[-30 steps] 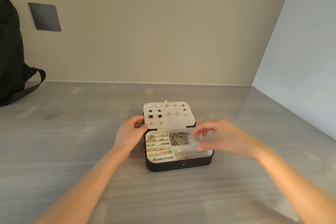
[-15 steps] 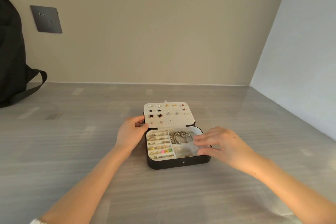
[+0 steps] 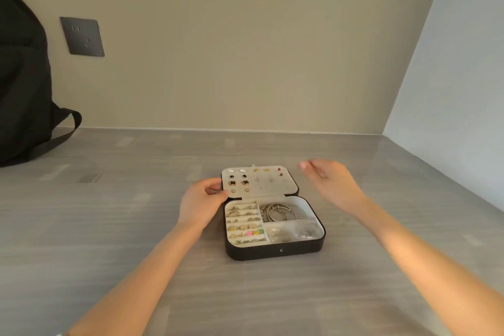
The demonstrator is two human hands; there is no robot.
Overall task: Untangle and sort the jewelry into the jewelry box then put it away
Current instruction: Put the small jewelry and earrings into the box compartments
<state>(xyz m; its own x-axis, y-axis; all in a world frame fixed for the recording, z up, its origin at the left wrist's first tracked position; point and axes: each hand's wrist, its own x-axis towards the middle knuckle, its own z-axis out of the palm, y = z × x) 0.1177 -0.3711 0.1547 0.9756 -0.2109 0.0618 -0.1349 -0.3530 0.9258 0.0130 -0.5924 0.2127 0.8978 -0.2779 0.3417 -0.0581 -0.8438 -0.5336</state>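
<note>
A black jewelry box point(image 3: 272, 252) lies open on the grey table. Its cream lid point(image 3: 272, 187) leans back with several stud earrings pinned to it. Rings and small earrings fill the left slots point(image 3: 245, 226); hoops and bangles point(image 3: 279, 212) lie in the upper right compartment. A small clear bag point(image 3: 306, 232) sits in the lower right compartment. My left hand point(image 3: 200, 202) pinches the lid's left edge. My right hand point(image 3: 331, 181) hovers off the lid's right side, fingers relaxed, holding nothing.
A black backpack point(image 3: 21, 76) with a strap stands at the far left against the wall. A dark wall socket point(image 3: 81, 36) is above the table. The right wall point(image 3: 450, 90) closes the corner.
My right hand left the clear bag in the lower right compartment and lifted up and back to the lid's right side. The left hand stayed at the lid's edge.
</note>
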